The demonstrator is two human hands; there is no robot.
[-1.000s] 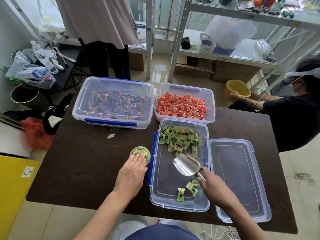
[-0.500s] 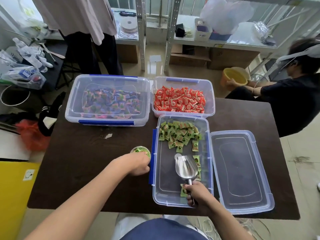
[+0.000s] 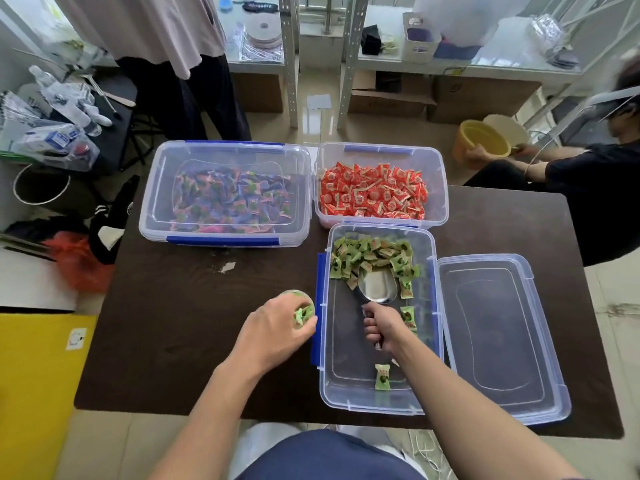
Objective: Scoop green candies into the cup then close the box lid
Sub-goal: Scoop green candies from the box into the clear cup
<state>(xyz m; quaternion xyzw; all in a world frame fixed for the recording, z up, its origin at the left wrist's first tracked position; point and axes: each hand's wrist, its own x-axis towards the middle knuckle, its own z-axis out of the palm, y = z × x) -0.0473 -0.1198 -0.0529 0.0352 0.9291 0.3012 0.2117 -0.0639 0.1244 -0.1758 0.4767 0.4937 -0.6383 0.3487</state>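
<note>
A clear box with blue latches stands open on the dark table, with a heap of green candies at its far end and single ones nearer me. My right hand grips the handle of a metal scoop, whose bowl lies against the near edge of the heap. Just left of the box, my left hand wraps around a small cup that holds green candies. The box's clear lid lies flat to the right of the box.
Behind the open box stand a box of red candies and a larger lidded box of mixed candies. A person stands beyond the table at left, and another sits at the right with a yellow bucket. Metal shelving fills the background.
My right hand has pushed the scoop away from me, from the middle of the box up to the candy heap. My left hand stays on the cup.
</note>
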